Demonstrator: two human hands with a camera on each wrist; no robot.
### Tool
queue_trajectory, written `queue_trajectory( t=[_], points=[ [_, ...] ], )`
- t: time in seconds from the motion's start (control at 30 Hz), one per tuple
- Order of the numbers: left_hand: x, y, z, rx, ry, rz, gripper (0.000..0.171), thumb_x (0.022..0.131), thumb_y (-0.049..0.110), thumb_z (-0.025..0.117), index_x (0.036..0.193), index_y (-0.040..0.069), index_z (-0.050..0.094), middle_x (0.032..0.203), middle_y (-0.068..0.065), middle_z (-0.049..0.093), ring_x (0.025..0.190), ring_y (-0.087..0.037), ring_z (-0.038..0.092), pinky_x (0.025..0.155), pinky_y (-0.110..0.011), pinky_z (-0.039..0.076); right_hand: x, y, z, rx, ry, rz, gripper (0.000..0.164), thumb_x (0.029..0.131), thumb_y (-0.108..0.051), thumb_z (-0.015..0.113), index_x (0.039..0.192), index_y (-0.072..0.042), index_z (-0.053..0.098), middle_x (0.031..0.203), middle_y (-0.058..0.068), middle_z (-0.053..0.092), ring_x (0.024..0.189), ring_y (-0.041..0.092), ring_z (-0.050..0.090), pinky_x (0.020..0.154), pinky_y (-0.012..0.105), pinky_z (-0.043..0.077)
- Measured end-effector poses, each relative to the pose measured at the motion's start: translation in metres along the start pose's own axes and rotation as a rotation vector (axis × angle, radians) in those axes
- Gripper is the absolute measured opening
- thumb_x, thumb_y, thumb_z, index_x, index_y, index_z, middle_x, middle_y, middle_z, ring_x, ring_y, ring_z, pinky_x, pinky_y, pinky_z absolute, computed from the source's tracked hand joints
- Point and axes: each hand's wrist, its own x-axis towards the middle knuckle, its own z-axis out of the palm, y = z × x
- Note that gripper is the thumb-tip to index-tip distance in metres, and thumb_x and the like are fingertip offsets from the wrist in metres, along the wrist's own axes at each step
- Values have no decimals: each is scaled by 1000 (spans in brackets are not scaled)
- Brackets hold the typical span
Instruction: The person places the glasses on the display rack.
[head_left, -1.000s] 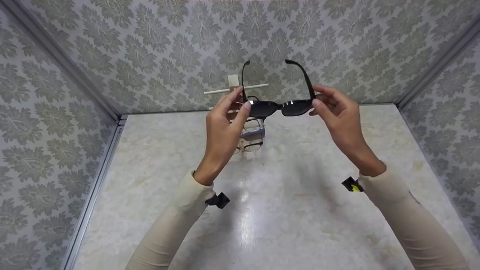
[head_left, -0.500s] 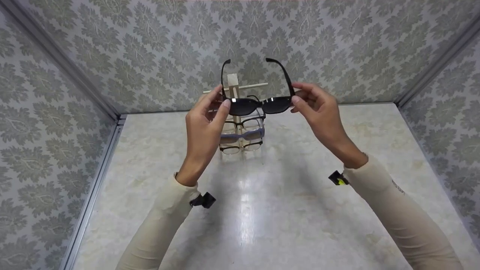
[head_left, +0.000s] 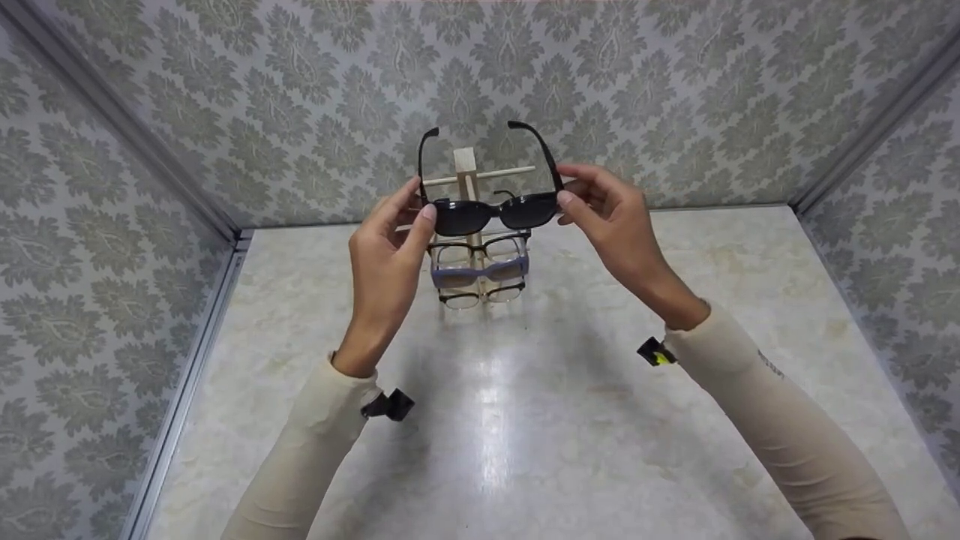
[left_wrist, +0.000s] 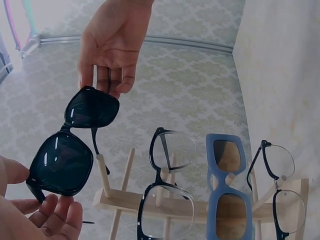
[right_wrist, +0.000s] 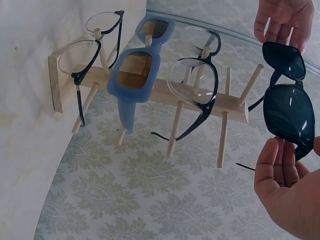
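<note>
Black sunglasses point(head_left: 459, 217) with dark lenses are held up in front of the top part of a wooden eyewear stand point(head_left: 466, 160). My left hand point(head_left: 386, 259) pinches one end of the frame between thumb and fingers, by the hinge. At the opposite hinge my right hand point(head_left: 611, 229) pinches the other end. Both temples are unfolded and point toward the back wall. In the right wrist view, the sunglasses point(right_wrist: 289, 112) are beside the stand's top end, where bare pegs point(right_wrist: 223, 140) stick out.
Lower on the stand hang black-topped clear glasses point(left_wrist: 159, 175), blue-framed sunglasses point(left_wrist: 218, 182) and, lowest, thin dark-rimmed glasses point(left_wrist: 274, 200). The stand rises from a pale marbled table point(head_left: 570, 420), close to the patterned back wall point(head_left: 637, 90). Patterned walls also flank the table.
Both hands have moved left with the sunglasses, from right of the stand to in front of its upper part. The glasses lower on the stand now show more fully.
</note>
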Motion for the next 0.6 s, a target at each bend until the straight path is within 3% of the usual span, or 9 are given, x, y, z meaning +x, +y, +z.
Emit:
queue_trajectory(
  t=[0.6],
  points=[
    [3,-19,-10,28,15,-71,44,111,12,68,153,-1,62,122,-13,69,107,-22,70,88,-29,61,10,15,15,-7,-48,64,39,111,-9,66,148,3,64,113,15,73,100,28,72,89,38,64]
  ],
)
